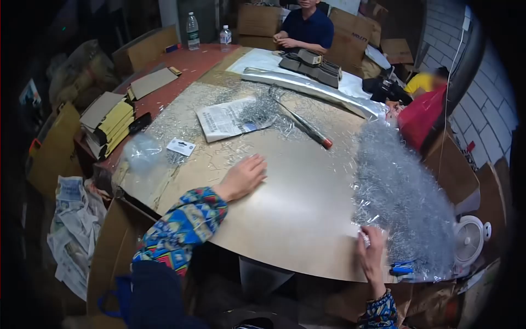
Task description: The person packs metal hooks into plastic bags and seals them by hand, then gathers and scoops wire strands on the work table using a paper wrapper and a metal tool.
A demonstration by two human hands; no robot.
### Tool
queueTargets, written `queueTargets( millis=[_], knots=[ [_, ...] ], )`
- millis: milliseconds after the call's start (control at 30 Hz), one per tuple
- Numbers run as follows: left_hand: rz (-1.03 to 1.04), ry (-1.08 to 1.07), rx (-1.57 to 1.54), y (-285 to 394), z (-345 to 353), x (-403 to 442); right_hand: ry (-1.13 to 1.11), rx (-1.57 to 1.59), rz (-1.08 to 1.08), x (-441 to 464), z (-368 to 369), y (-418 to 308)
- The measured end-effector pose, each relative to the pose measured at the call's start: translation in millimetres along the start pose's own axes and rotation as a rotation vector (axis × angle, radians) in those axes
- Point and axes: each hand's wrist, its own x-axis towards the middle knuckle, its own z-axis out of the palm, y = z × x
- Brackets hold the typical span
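My left hand [244,176] lies palm down on the pale tabletop [290,214], its fingers stretched out. Just beyond it, thin silvery pieces [222,159] are scattered over the surface. At the right, my right hand [373,249] is curled beside a large heap of small shiny pieces [402,192]. Its thumb and fingers are closed around a little glinting bunch, too small to make out piece by piece. A blue object [402,268], perhaps a clip or pen, sits close to that hand. A small white card packet [181,147] lies left of my left hand.
Further back are a folded newspaper [230,119] with silvery pieces on it, a red-tipped rod [307,127] and a long foil-like roll [307,90]. A co-worker [308,27] sits opposite; another person in yellow [424,82] is at right. A white fan [470,241] stands beside the heap.
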Motion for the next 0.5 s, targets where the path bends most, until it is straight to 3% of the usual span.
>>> queueTargets(
  millis=[67, 133, 233, 333, 433, 467, 500],
  knots=[
    [-0.259, 0.109, -0.158, -8, -3, -20, -0.152, 0.018, -0.083, 5, -3, -25],
    [-0.805, 0.267, -0.732, -47, 8, -30, -0.319, 0.090, -0.177, 20, 4, -35],
    [-1.247, 0.409, -1.424, -70, -28, -10, -0.461, -0.028, -0.423, 66, 26, -43],
    [-1.231, 0.663, -1.645, -116, -15, 13, -0.424, -0.246, -0.511, 142, 73, -40],
    [-1.298, 0.679, -1.447, -153, 5, 36, -0.084, -0.478, -0.549, 215, 128, -15],
    [-1.342, 0.732, -1.307, -147, 2, 52, -0.094, -0.493, -0.466, 230, 145, -5],
    [-1.040, 0.810, -1.040, -153, 10, 67, -0.106, -0.507, -0.383, 244, 160, 1]
  ],
)
